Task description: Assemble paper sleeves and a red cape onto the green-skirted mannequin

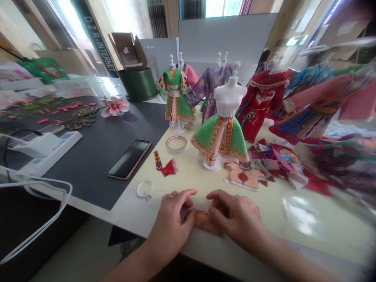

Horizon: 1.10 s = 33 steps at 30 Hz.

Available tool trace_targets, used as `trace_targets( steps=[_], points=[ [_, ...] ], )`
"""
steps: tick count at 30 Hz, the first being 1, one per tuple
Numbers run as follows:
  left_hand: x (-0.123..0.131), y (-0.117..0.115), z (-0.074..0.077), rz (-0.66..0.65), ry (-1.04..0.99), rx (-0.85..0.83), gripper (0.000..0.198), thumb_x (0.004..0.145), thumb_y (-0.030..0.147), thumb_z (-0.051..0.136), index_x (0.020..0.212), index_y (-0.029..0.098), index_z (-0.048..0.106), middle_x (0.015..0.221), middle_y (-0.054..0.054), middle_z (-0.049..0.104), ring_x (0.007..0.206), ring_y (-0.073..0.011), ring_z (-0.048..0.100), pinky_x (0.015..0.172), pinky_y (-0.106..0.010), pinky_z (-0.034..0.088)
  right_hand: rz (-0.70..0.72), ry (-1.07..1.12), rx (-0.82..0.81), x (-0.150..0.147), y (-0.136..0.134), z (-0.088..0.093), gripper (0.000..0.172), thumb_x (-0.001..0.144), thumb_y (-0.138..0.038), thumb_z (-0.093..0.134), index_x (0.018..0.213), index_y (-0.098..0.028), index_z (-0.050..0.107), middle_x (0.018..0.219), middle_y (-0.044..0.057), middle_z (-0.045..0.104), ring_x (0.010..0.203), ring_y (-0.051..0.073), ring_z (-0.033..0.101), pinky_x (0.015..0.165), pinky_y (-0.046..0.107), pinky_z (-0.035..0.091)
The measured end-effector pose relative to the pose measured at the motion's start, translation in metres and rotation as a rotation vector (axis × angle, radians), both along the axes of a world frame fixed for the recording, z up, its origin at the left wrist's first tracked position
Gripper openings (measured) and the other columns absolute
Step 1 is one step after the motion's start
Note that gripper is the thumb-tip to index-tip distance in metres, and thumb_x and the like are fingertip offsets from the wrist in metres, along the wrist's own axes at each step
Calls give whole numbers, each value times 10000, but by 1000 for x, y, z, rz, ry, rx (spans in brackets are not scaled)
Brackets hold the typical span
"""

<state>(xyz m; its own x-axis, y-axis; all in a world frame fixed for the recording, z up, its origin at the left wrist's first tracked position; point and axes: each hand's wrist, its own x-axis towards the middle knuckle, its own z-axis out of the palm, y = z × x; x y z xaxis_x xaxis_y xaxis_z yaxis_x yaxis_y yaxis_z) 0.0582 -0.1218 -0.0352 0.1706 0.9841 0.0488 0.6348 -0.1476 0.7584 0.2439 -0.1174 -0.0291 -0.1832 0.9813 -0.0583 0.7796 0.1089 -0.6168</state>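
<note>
Near the table's front edge, an orange-brown piece of patterned cloth or paper (pixel 208 221) is pinched between my two hands. My left hand (pixel 175 213) grips its left end with thumb and fingers, a ring on one finger. At the right end my right hand (pixel 236 211) is closed on it, fingers curled. A pale strip shows along its upper edge. Just beyond my right hand lies a flat peach top-shaped cutout (pixel 245 175) with a red motif. Behind that stands a white mini dress form (pixel 231 96) wearing a green and peach skirt (pixel 221 139).
Several dressed forms stand behind, one in a green dress (pixel 176 94), another in a red dress (pixel 260 102). Scraps (pixel 282 158) pile at right. A tape roll (pixel 176 144), a white ring (pixel 144 188), a red scrap (pixel 169 167) and a phone (pixel 129 158) lie left of centre.
</note>
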Motion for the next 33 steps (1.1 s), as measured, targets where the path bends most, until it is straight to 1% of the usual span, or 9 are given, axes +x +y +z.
trace_targets(
  steps=[2,4,7,10,16,24,27,30,33],
  points=[
    [-1,-1,-6,-3,72,72,382,772,124,509,1128,239,585,820,-27,629,831,-220,578,796,-408,482,22,-82,102,1,-1,-4,188,817,-264,508,970,-285,616,759,-40,683,612,148,589,572,264,339],
    [-2,0,-10,-2,107,103,385,765,113,509,1124,231,584,798,-25,623,809,-220,573,781,-412,484,73,-114,170,2,-3,-5,144,838,-263,489,906,-266,615,793,-24,670,605,145,574,576,272,332],
    [-3,1,-14,3,124,123,406,753,97,510,1130,232,579,796,-19,623,795,-215,570,779,-409,484,170,-109,223,1,-6,-4,94,833,-243,513,815,-245,605,778,-19,650,638,149,575,594,277,324],
    [-4,1,-15,2,122,125,407,755,99,509,1135,230,574,809,-20,627,804,-216,568,787,-410,480,224,-104,266,-3,-9,-4,54,818,-231,545,811,-223,598,744,-6,638,682,163,582,593,271,321],
    [-5,2,-14,-12,125,110,363,780,130,504,1125,222,569,821,-28,630,815,-221,566,789,-418,473,280,-79,212,-5,-11,-9,112,882,-192,465,851,-203,572,766,23,635,710,173,582,631,271,351],
    [-6,2,-12,-41,128,108,315,809,160,510,1115,213,565,821,-24,632,808,-215,566,812,-432,452,300,-65,127,-5,-13,-11,132,915,-241,435,842,-198,536,760,29,608,712,189,572,636,294,361],
    [-6,2,-13,-46,136,107,310,810,157,509,1110,214,567,820,-23,627,812,-214,564,811,-428,450,323,-62,149,-5,-13,-12,147,920,-223,429,819,-191,531,753,31,588,699,181,549,636,295,357],
    [-5,3,-13,-54,140,115,299,814,165,514,1105,211,566,817,-23,626,810,-214,563,812,-430,444,382,-43,206,-5,-13,-12,113,910,-163,448,904,-207,553,813,30,579,750,181,528,678,301,354],
    [-4,3,-14,-65,150,127,287,814,162,517,1094,207,568,797,-16,623,789,-210,559,802,-428,435,465,-51,269,-4,-11,-12,206,881,-102,483,999,-255,555,826,14,552,751,180,485,694,309,334]
  ],
)
